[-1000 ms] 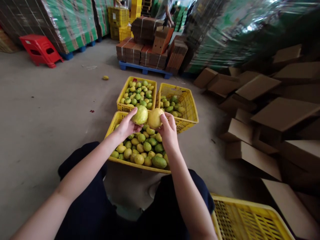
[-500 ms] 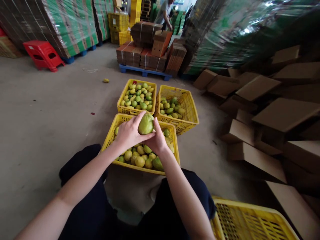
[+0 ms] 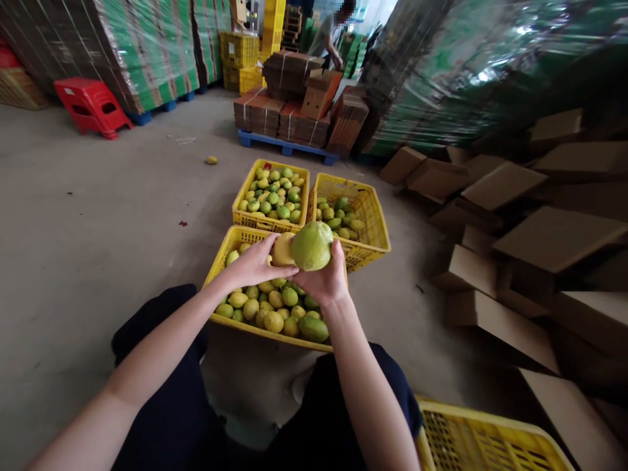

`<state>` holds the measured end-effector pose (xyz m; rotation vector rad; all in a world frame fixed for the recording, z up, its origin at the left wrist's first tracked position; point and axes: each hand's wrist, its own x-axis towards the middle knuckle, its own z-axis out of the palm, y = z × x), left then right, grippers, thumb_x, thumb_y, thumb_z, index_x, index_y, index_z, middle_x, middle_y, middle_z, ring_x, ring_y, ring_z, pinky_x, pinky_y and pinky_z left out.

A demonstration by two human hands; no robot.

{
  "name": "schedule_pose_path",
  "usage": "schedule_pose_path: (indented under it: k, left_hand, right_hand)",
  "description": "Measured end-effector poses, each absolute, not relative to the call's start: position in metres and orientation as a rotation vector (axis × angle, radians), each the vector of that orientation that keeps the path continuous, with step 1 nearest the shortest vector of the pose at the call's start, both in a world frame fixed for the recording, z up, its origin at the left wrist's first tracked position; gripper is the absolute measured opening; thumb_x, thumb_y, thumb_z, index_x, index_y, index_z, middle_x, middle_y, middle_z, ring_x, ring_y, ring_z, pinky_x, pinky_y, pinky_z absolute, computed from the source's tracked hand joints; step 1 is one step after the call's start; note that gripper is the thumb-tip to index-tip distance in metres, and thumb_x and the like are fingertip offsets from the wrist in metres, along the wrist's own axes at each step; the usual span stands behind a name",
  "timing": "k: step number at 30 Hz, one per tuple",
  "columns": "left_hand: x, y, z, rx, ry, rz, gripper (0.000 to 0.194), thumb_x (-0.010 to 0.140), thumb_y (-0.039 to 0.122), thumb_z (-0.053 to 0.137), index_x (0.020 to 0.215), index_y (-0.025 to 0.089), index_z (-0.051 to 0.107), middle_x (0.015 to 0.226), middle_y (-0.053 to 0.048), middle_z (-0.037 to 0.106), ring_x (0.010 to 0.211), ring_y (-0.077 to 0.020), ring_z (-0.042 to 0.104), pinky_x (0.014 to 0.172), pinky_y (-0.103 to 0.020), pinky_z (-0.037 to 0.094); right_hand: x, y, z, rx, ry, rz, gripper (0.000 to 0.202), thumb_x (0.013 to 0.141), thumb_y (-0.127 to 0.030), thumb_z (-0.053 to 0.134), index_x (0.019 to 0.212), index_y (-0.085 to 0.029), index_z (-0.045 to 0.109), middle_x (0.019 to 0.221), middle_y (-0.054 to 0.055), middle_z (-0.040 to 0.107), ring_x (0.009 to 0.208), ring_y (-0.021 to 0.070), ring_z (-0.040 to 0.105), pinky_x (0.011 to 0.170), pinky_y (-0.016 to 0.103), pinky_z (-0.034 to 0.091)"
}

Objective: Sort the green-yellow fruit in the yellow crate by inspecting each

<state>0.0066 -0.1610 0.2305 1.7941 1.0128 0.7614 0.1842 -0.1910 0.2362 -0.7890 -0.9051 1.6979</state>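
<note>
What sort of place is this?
Probably a fruit-packing warehouse: yellow crates of lemon-like fruit on the floor, strapped flat cartons on a blue pallet, and tall film-wrapped stacks behind.

Shows yellowish green on the front lemon (image 3: pixel 313 246), yellow on the rear lemon (image 3: pixel 282 250); red on the stool (image 3: pixel 93 108), green with brown stripes on the wrapped stack (image 3: pixel 150 42).

Lighting dim overall; bright glare noted on plastic wrap (image 3: pixel 490 72), upper right. Deep shadow at lower centre. Edges stretched and blurred; hands (image 3: pixel 321 271) acceptably sharp.
</note>
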Motion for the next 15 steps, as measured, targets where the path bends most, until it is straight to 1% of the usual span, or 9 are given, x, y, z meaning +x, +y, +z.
schedule_pose_path:
  k: [2, 5, 7, 9, 11, 13, 15]
  left_hand:
    - [0.010, -0.158, 0.226, 1.663, 0.998, 0.790, 0.076, 0.064, 0.047, 0.089, 0.130, 0.023, 0.058, 0.125, -0.013, 0.069, 0.114, -0.0343, 0.066, 0.099, -0.052, 0.053]
    - [0.013, -0.151, 0.219, 1.536, 1.025, 0.888, 0.077, 0.053, 0.039, 0.095, 0.120, 0.019, 0.063, 0.120, -0.013, 0.071, 0.111, -0.0334, 0.067, 0.100, -0.051, 0.052]
    - [0.015, -0.145, 0.216, 1.470, 1.057, 1.001, 0.081, 0.049, 0.037, 0.097, 0.120, 0.017, 0.062, 0.123, -0.015, 0.069, 0.113, -0.0337, 0.066, 0.101, -0.050, 0.051]
    - [0.015, -0.141, 0.214, 1.421, 1.058, 1.117, 0.085, 0.050, 0.036, 0.097, 0.124, 0.017, 0.060, 0.130, -0.016, 0.066, 0.113, -0.0332, 0.066, 0.098, -0.047, 0.054]
    - [0.015, -0.139, 0.214, 1.462, 1.038, 1.237, 0.081, 0.056, 0.033, 0.094, 0.127, 0.020, 0.058, 0.138, -0.016, 0.061, 0.118, -0.0322, 0.064, 0.096, -0.044, 0.056]
    - [0.014, -0.141, 0.214, 1.600, 1.005, 1.366, 0.069, 0.066, 0.027, 0.088, 0.128, 0.022, 0.057, 0.140, -0.014, 0.060, 0.124, -0.0305, 0.061, 0.100, -0.043, 0.054]
    - [0.015, -0.145, 0.216, 1.779, 0.961, 1.471, 0.059, 0.074, 0.019, 0.080, 0.128, 0.023, 0.056, 0.137, -0.012, 0.062, 0.128, -0.0282, 0.059, 0.105, -0.043, 0.051]
  right_hand:
    - [0.184, -0.191, 0.235, -0.799, -0.914, 1.734, 0.076, 0.072, -0.088, 0.048, 0.110, -0.025, 0.066, 0.101, 0.011, 0.074, 0.109, 0.0327, 0.068, 0.080, 0.048, 0.060]
    - [0.184, -0.188, 0.233, -0.815, -0.880, 1.757, 0.077, 0.073, -0.089, 0.047, 0.111, -0.025, 0.066, 0.105, 0.012, 0.074, 0.107, 0.0333, 0.069, 0.078, 0.050, 0.060]
    - [0.188, -0.185, 0.233, -0.882, -0.852, 1.638, 0.070, 0.071, -0.084, 0.057, 0.108, -0.025, 0.067, 0.108, 0.011, 0.073, 0.105, 0.0326, 0.069, 0.080, 0.049, 0.060]
    - [0.193, -0.184, 0.234, -1.014, -0.923, 1.360, 0.061, 0.068, -0.073, 0.072, 0.107, -0.026, 0.067, 0.110, 0.008, 0.072, 0.103, 0.0305, 0.068, 0.086, 0.049, 0.060]
    - [0.199, -0.185, 0.237, -1.166, -1.112, 0.947, 0.058, 0.063, -0.058, 0.084, 0.109, -0.027, 0.068, 0.111, 0.007, 0.070, 0.103, 0.0294, 0.067, 0.094, 0.050, 0.057]
    - [0.203, -0.188, 0.241, -1.261, -1.325, 0.514, 0.061, 0.061, -0.046, 0.088, 0.116, -0.028, 0.068, 0.116, 0.007, 0.066, 0.108, 0.0306, 0.065, 0.101, 0.053, 0.053]
    - [0.205, -0.192, 0.242, -1.278, -1.457, 0.191, 0.060, 0.066, -0.040, 0.086, 0.121, -0.029, 0.066, 0.121, 0.008, 0.062, 0.113, 0.0321, 0.063, 0.104, 0.056, 0.052]
